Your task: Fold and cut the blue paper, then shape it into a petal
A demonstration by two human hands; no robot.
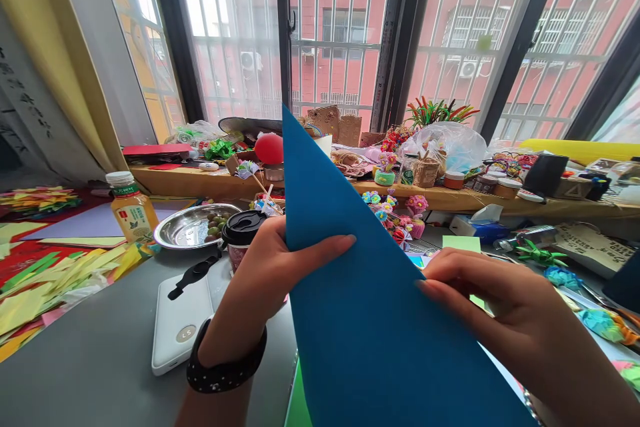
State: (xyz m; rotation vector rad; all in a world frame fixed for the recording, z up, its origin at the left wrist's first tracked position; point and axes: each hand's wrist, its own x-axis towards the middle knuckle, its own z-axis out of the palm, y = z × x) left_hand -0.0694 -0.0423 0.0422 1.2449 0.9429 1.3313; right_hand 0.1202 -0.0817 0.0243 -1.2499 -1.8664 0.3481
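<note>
Your blue sheet (360, 320) stands raised just to the right of the lidded cup (244, 230) and nearer to you, its lower end cut off by the bottom of the view. Your left hand (275, 263) grasps it by the left side: the thumb lies across the front, while the other fingers pass out of sight behind the sheet. Your right hand (525, 307), farther right of the cup, pinches the slanting edge between thumb and forefinger. The cup's body is partly hidden by your left hand. A pale strip shows below your right hand; you cannot tell if it is the sheet's other side. Of the green sheet (299, 393) nearer than the cup, you see only a sliver.

The left edge runs nearly upright; the other slopes down to the right, away from the cup. Grey table (90, 347) spreads to the left of the cup and toward you, with a white power bank (183, 320) on it. Paper flowers (385, 207) crowd the right of the cup.

The sharp corner points up, higher than the cup; the visible length runs from it down toward you, widening rightward.
</note>
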